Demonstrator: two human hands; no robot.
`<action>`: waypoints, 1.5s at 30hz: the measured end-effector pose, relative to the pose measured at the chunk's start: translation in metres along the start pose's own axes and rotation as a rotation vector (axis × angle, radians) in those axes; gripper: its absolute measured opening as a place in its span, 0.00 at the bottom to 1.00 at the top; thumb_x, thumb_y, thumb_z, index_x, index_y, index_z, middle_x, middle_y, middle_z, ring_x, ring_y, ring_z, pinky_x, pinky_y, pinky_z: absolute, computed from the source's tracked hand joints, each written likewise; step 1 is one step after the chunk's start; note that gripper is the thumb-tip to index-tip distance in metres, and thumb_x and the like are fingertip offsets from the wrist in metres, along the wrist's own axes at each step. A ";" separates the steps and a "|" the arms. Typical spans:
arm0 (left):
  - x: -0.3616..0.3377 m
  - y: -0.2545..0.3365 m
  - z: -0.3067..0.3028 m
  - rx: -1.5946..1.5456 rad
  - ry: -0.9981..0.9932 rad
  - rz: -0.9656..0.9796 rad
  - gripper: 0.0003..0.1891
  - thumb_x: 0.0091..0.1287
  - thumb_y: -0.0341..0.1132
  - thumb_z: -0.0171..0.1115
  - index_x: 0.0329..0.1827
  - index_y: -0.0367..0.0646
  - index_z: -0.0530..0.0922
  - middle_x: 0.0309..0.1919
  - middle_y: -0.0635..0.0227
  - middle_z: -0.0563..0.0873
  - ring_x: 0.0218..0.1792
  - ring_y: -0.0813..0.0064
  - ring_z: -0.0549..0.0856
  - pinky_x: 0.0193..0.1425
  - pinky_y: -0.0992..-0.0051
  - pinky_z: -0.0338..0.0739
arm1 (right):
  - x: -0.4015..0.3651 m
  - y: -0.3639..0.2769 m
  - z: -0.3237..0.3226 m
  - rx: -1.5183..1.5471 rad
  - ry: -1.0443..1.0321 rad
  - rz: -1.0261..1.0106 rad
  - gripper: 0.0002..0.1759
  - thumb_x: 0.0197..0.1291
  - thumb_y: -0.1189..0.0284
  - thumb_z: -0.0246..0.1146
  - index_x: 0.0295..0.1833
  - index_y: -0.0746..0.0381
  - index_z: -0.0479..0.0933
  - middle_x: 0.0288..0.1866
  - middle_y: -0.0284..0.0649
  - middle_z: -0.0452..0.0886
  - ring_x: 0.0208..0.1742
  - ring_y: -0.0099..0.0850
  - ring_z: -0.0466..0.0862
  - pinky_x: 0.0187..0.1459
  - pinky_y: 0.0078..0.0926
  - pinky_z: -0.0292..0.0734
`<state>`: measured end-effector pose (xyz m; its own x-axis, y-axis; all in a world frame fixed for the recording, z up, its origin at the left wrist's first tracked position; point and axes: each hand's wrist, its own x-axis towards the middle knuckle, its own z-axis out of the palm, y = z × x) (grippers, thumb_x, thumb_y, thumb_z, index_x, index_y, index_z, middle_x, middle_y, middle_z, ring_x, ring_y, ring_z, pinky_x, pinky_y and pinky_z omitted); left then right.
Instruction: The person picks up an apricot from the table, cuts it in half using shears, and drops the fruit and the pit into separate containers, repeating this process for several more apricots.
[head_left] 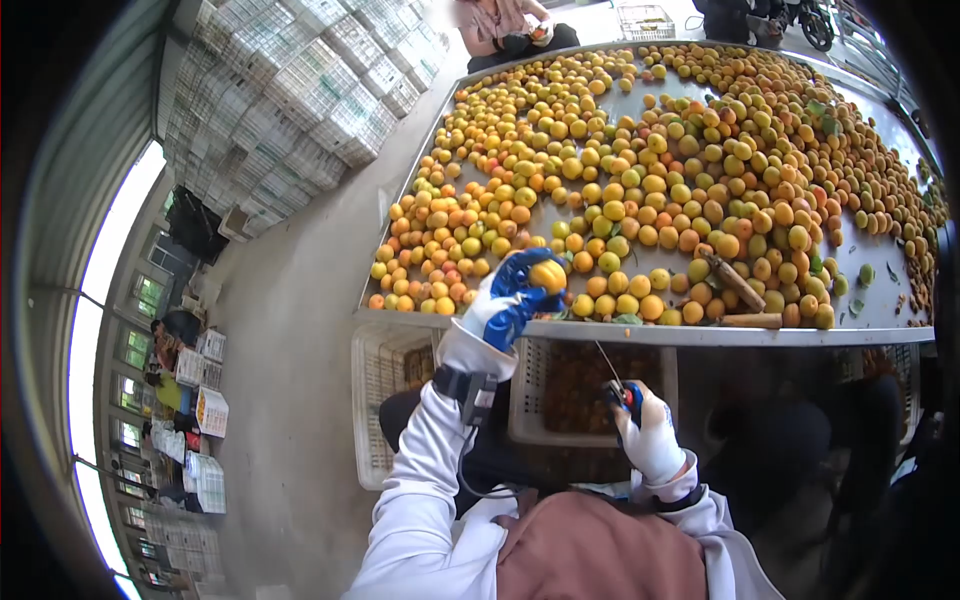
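Observation:
My left hand (500,305), in a blue and white glove, is closed around a yellow-orange apricot (547,277) just above the near edge of the metal table (600,331). Lower and to the right, my right hand (652,440) wears a white glove and grips a knife (607,361) by its handle. Its thin blade points up toward the table edge, apart from the apricot. Many loose apricots (640,235) cover the tabletop beyond my hands.
Two wooden sticks or handles (737,285) lie among the fruit near the front edge. Below the table stand a white crate (368,440) and another crate (523,400) with dark contents. Crates are stacked (290,90) at left; a person (510,30) sits across the table.

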<state>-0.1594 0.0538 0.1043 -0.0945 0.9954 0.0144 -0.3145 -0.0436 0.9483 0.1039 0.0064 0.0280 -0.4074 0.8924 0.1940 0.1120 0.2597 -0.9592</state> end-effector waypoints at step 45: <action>-0.092 -0.040 0.078 -0.214 -0.230 -0.246 0.29 0.76 0.55 0.58 0.62 0.34 0.78 0.54 0.58 0.86 0.55 0.69 0.86 0.65 0.66 0.79 | -0.015 0.010 0.004 -0.044 -0.032 -0.251 0.15 0.63 0.86 0.56 0.55 0.72 0.76 0.44 0.56 0.85 0.44 0.54 0.87 0.45 0.37 0.81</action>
<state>-0.0647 -0.0298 0.0894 0.2144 0.9704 -0.1110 -0.4934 0.2056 0.8452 0.1076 -0.0062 0.0147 -0.4556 0.7863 0.4173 0.0427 0.4876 -0.8720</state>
